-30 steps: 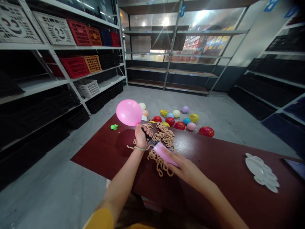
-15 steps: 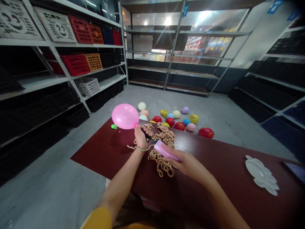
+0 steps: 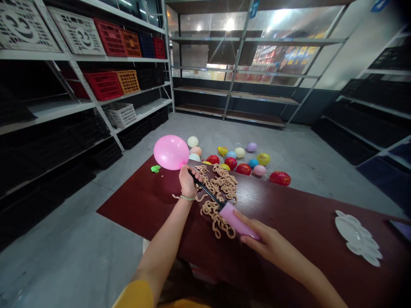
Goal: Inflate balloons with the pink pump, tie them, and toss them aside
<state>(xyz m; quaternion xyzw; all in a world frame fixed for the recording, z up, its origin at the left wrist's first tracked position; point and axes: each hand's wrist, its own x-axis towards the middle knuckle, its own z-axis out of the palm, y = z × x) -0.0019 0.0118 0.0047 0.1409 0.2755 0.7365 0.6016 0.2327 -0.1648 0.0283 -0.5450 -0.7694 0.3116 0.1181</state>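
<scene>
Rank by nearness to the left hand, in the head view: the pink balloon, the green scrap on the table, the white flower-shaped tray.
From the left hand:
1. Pink balloon, at its fingertips, just up-left.
2. Green scrap, farther left on the table.
3. White flower-shaped tray, far right.

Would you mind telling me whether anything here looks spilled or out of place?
Yes: about a dozen small inflated balloons lie loose on the grey floor beyond the dark red table, and a limp green uninflated balloon sits alone near the table's far left corner, apart from the tan heap.
</scene>
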